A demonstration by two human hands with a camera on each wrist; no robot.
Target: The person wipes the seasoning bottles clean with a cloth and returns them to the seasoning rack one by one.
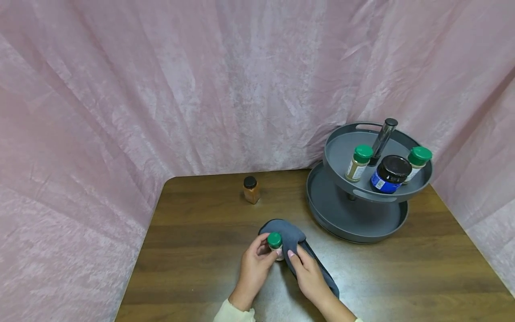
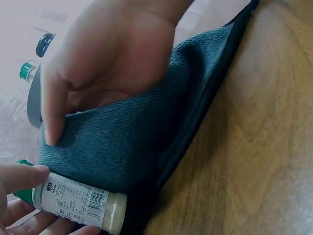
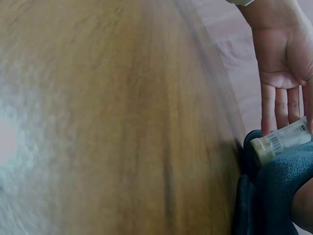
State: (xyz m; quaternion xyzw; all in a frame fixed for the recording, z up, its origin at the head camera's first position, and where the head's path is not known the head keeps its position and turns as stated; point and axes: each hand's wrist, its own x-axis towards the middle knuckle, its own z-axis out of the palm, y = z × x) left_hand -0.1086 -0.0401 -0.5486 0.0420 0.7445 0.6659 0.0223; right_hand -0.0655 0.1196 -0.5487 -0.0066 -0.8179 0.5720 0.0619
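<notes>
The stand (image 1: 342, 219) is near the bench's (image 1: 193, 232) back right corner, a jar (image 1: 390, 174) between two shakers (image 1: 359, 163) on its upper tray (image 1: 342, 150). Left, near the back edge, a bottle (image 1: 251, 191); before it, a third shaker (image 1: 275, 241) beside the cloth (image 1: 290, 233).

Can count three green-capped bottles (image 1: 359, 163) (image 1: 419, 160) (image 1: 275, 242) — two at right of frame, one at lower centre — plus one brown bottle (image 1: 251, 193) mid-frame; one blue-labelled jar (image 1: 389, 173) and two round trays (image 1: 337, 154) (image 1: 362, 220) at right; one cloth (image 1: 290, 236) and two hands (image 1: 255, 264) (image 1: 310, 274) at lower centre; one table (image 1: 193, 237).
</notes>
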